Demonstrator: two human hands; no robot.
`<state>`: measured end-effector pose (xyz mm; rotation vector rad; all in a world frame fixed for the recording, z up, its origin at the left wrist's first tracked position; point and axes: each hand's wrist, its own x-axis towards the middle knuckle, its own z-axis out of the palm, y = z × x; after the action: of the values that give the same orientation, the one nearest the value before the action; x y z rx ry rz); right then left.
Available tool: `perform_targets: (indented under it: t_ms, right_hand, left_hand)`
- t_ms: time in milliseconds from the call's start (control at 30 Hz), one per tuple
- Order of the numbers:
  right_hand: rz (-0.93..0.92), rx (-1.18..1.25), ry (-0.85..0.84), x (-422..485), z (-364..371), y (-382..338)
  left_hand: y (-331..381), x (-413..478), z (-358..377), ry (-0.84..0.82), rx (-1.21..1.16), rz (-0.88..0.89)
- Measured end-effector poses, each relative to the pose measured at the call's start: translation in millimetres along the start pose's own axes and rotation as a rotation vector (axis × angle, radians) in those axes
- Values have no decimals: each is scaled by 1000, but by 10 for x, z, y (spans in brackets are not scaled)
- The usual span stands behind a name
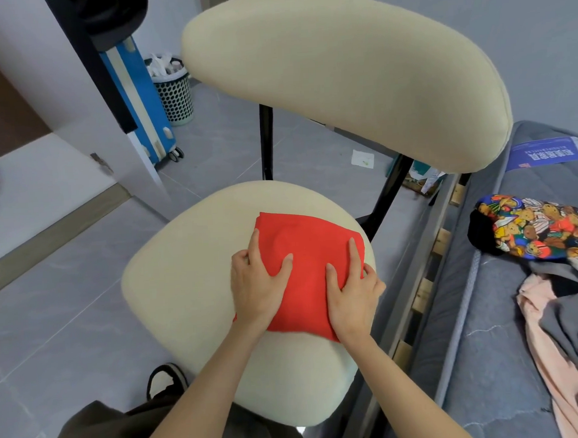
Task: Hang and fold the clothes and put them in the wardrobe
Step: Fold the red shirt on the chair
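Left hand (257, 286), right hand (350, 295) press red garment (310, 247) on chair (184, 276) beside bed (484, 326).

Bare forearms (202, 398), a dark brown garment (101, 432) below, one black-strapped sandal (165, 378).

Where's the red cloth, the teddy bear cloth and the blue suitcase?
red cloth (305, 238), head view, upper middle.
teddy bear cloth (543, 227), head view, printed middle.
blue suitcase (142, 106), head view, blue side.

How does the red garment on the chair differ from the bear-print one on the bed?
The red garment is plain; the bear-print garment is multicoloured. The red one lies folded flat on the chair seat under the left hand and right hand; the bear-print one lies crumpled on the mattress, untouched. Both are clothing.
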<state>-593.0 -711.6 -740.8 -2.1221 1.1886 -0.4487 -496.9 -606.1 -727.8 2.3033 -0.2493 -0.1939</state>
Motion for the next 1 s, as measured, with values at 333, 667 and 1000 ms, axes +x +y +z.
perform_targets:
  t_ms: [333,667,1000]
  right_hand:
    - [44,0,18,-51,-1,-15]
    - [11,93,-80,155,-40,-75]
    - [-38,172,-218,80,-364,-1329]
  left_hand:
    - [12,-13,-16,-126,127,-55]
    - [-173,289,-26,-208,-91,-20]
    - [78,562,-1203,-293,-374,-65]
